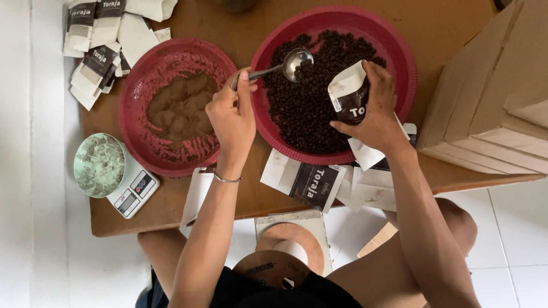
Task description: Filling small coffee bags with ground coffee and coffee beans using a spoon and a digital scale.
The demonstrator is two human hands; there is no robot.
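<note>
My left hand (233,117) grips the handle of a metal spoon (297,61) whose bowl carries dark beans over the right red basket (399,51). This basket is filled with dark roasted beans (302,108). My right hand (377,111) holds a small white and dark pouch (349,94) upright over the beans, its mouth open toward the spoon. The spoon's bowl is a short way left of the pouch mouth, not touching it.
A second red basket (134,97) with brown powder sits to the left. A small scale with a green bowl (100,165) stands at the table's left front corner. Empty pouches lie at the back left (100,40) and by the front edge (311,185). A cardboard box (491,102) is on the right.
</note>
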